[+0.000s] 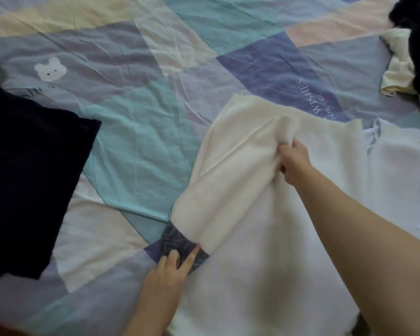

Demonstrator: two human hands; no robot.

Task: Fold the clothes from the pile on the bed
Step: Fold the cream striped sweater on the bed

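Head view: your right hand [294, 163] pinched a fold of the cream garment [252, 190] while your left hand [170, 270] pressed its patterned cuff [177, 241] with straight fingers.

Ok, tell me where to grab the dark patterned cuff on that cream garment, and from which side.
Pinch the cuff at its free lower-left edge, coming from the near left, where the left hand already rests on it. Only that short band shows past the cream garment, which covers its upper-right end. The right hand grips the cream cloth further up, so that side is taken.
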